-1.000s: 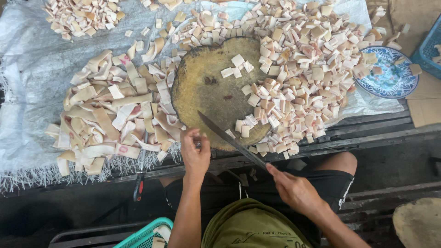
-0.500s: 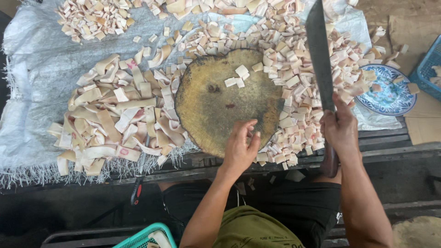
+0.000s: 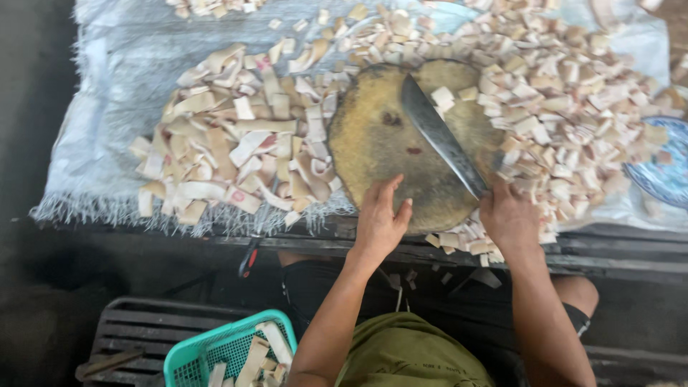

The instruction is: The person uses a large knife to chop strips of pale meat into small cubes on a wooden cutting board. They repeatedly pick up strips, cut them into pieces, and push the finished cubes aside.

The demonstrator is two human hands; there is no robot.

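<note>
On the near edge of the round chopping block (image 3: 419,154), the left hand (image 3: 380,218) is laid flat with fingers spread, nothing held in it. The right hand (image 3: 510,215) is closed round the handle of a big cleaver (image 3: 441,136) at the block's near-right rim, so the knife is clearly the right hand's business. The blade's long axis runs diagonally from that hand up and to the left across the block, tip ending near the block's far side. A few pale cut pieces (image 3: 448,94) are sat on the block's far-right part, just beside the blade and nearer the right hand. Left of the block, longer uncut strips (image 3: 236,154) are heaped on the grey woven sheet (image 3: 107,93); those lie closer to the left hand. Right of the block, chopped bits (image 3: 573,115) are piled up thick. Well below the block, a teal basket (image 3: 229,351) with a few strips can be made out.
</note>
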